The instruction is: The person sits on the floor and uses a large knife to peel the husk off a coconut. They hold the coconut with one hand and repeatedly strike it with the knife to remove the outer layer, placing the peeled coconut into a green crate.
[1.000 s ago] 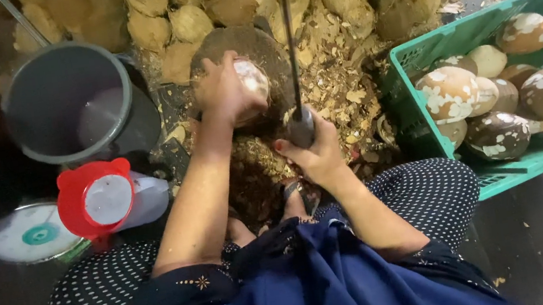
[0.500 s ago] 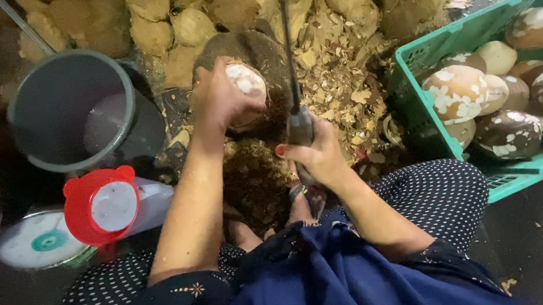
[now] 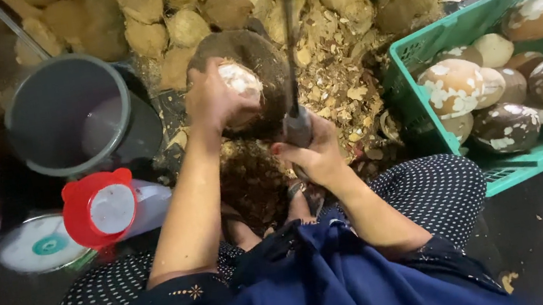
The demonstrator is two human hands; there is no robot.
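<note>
Left hand [image 3: 213,100] is curled over a coconut [image 3: 240,82], fingers wrapped on its pale, partly stripped top and pressing it down onto a dark round block [image 3: 257,59]. Right hand [image 3: 311,154] is closed in a fist around the grey handle of a knife [image 3: 297,124]; the blade runs straight up from the fist, just right of the coconut, and its tip is blurred. Both forearms reach out from the person's lap, with 2 knees in dotted dark cloth on either side. Brown husk chips [image 3: 340,86] lie heaped around the block and to the right of the hands. Behind the block, along the top edge of the view, stands a pile of husk pieces [image 3: 194,7]. A grey bucket [image 3: 71,113] sits left of the left arm, with a red lid [image 3: 99,208] on a clear jug just below it and a white disc [image 3: 37,245] beside that. At the right, a green crate [image 3: 453,31] holds about 7 peeled, brown-and-white coconuts [image 3: 453,88], well apart from the right hand.
</note>
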